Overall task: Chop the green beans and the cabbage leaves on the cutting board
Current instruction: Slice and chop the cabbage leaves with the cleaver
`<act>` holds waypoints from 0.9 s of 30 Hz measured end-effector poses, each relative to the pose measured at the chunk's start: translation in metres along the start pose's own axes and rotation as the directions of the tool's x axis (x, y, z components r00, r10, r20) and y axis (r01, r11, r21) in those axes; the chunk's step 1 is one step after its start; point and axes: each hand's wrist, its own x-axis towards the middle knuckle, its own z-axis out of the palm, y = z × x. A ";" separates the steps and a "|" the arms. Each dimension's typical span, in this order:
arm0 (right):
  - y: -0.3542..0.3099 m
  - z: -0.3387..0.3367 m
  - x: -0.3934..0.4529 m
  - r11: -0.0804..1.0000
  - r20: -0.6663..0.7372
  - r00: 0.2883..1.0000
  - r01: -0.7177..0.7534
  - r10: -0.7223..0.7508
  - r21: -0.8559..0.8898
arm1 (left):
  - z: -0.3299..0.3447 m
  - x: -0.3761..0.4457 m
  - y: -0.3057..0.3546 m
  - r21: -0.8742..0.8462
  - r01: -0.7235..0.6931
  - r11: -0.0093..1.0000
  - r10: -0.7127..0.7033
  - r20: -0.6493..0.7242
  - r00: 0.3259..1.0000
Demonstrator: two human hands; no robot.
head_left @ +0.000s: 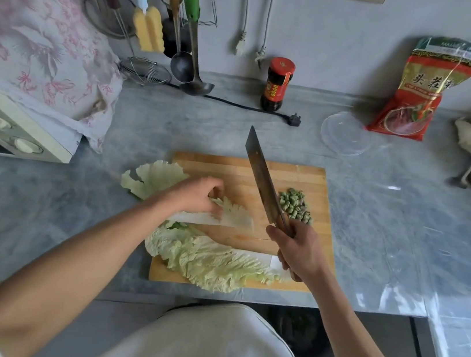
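A wooden cutting board (297, 181) lies on the grey counter. A heap of chopped green beans (295, 206) sits at its right side. My right hand (296, 250) grips the handle of a cleaver (261, 179), its blade raised over the board's middle and pointing away from me. My left hand (195, 195) pinches a pale cabbage leaf (235, 216) lying across the board's centre. Another cabbage leaf (155, 177) hangs off the board's left edge. A large cabbage leaf (210, 261) lies along the near edge, its white stem under my right hand.
A dark sauce bottle (277, 85) and a black plug (294, 120) stand behind the board. A clear lid (346, 133) and red packet (422, 89) lie at the back right. A cloth-covered appliance (33, 59) fills the left. Ladles and a strainer (145, 70) hang at the wall.
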 end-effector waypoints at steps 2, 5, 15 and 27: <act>-0.002 0.000 0.001 1.000 -0.010 1.000 -0.004 0.004 0.001 | -0.011 0.006 -0.007 -0.171 0.070 0.983 -0.078 -0.045 0.996; -0.003 0.003 0.002 1.000 -0.016 1.000 -0.008 0.008 -0.010 | -0.024 0.016 -0.021 -0.255 0.155 0.955 -0.162 -0.008 0.987; 0.005 0.008 0.027 0.997 0.094 0.993 0.071 -0.071 0.010 | -0.059 0.000 -0.003 -0.105 0.170 0.980 -0.160 0.102 0.982; 0.009 0.000 0.046 0.990 0.204 0.969 0.133 -0.139 0.042 | -0.021 -0.004 -0.006 -0.286 0.200 0.937 -0.265 -0.210 0.941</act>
